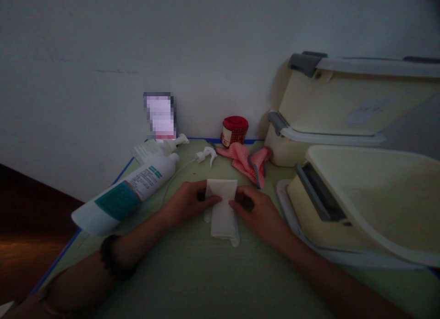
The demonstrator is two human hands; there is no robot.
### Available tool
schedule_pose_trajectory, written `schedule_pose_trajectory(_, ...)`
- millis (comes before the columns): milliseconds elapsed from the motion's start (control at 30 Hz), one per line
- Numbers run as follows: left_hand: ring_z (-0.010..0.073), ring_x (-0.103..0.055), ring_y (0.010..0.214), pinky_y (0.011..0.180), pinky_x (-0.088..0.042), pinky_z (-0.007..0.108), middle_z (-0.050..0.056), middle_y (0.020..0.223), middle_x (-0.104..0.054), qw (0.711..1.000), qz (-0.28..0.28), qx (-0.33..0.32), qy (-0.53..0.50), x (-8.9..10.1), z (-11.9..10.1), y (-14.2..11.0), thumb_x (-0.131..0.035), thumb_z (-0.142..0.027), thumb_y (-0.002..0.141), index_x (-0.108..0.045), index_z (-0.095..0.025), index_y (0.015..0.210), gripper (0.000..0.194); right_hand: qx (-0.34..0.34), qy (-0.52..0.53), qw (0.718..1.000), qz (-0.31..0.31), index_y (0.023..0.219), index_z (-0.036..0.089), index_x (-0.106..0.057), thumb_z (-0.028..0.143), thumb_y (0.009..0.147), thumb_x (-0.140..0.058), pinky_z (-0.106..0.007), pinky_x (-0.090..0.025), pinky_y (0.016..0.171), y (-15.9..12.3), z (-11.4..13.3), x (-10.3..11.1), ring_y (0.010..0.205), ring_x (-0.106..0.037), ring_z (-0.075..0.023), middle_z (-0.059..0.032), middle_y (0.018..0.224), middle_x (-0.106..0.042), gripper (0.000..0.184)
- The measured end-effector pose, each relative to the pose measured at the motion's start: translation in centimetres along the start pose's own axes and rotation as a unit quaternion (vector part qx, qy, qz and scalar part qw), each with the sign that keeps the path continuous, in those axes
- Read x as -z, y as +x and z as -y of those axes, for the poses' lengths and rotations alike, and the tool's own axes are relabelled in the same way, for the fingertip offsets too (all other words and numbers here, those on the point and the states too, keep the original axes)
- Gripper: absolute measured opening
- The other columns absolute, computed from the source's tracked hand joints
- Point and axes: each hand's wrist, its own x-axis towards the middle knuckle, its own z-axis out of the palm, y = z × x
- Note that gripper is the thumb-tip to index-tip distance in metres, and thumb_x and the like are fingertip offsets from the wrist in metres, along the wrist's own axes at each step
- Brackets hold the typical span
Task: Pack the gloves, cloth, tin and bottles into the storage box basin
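Observation:
A folded white glove [223, 218] is held over the table, with rounded finger-like ends sticking out at its lower right and left side. My left hand [189, 200] pinches its left edge between thumb and fingers. On the other side, my right hand [256, 209] grips the right edge the same way, thumb on top. The fingers behind the glove are partly hidden. Beyond my hands lie a pink cloth [245, 158] with a checked border and a white trigger sprayer head [206, 156], its thin tube running toward my left forearm.
At left, a white bottle [127, 197] with a teal label lies tilted beside a pump bottle [149, 150]. A phone [161, 115] leans against the wall. A red roll [234, 130] stands at the back edge. Cream storage bins [309, 213] with grey latches crowd the right side.

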Motion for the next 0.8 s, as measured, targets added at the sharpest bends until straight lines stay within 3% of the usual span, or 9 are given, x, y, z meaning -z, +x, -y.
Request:
schedule_pose_trajectory(133, 0.012, -0.057, 0.057, 0.051, -0.042, 0.021, 0.0, 0.067, -0.065, 0.998, 0.031, -0.033, 0.043, 0.3, 0.3, -0.1, -0.057, -0.033, 0.076, -0.066, -0.015, 0.087, 0.022, 0.011, -0.017, 1.0, -0.004, 0.078, 0.017, -0.059, 0.008, 0.073, -0.054, -0.026, -0.042, 0.063, 0.0, -0.2, 0.2, 0.068, -0.054, -0.0135, -0.0004, 0.072, -0.058, 0.011)
schedule_pose_trajectory(333, 0.0161, -0.063, 0.085, 0.08, -0.048, 0.029, 0.004, 0.094, -0.069, 0.989, 0.076, -0.107, -0.066, 0.4, 1.1, 0.2, -0.059, -0.018, 0.073, -0.067, -0.019, 0.087, 0.016, 0.034, 0.024, 0.999, 0.016, 0.077, 0.019, -0.062, -0.002, 0.069, -0.048, -0.026, -0.044, 0.07, -0.1, -0.5, 0.0, 0.074, -0.056, -0.0127, -0.0002, 0.077, -0.061, 0.026)
schedule_pose_trajectory(533, 0.0151, -0.059, 0.081, 0.072, -0.047, 0.027, 0.005, 0.088, -0.06, 0.986, 0.049, -0.147, -0.06, 0.4, 1.6, 0.4, -0.062, -0.016, 0.071, -0.063, -0.016, 0.077, 0.006, 0.047, 0.03, 0.998, 0.018, 0.074, 0.02, -0.063, -0.003, 0.07, -0.049, -0.026, -0.043, 0.071, 0.0, -0.3, 0.1, 0.075, -0.056, -0.0127, -0.0003, 0.076, -0.06, 0.026)
schedule_pose_trajectory(800, 0.0133, -0.057, 0.088, 0.079, -0.044, 0.025, 0.004, 0.093, -0.054, 0.973, 0.121, -0.184, -0.072, 1.1, 1.2, 0.1, -0.057, -0.01, 0.075, -0.064, -0.017, 0.079, 0.01, 0.064, 0.031, 0.997, 0.023, 0.069, 0.019, -0.063, -0.003, 0.071, -0.049, -0.027, -0.043, 0.076, -0.1, -0.5, 0.2, 0.078, -0.057, -0.0123, -0.0008, 0.079, -0.06, 0.026)
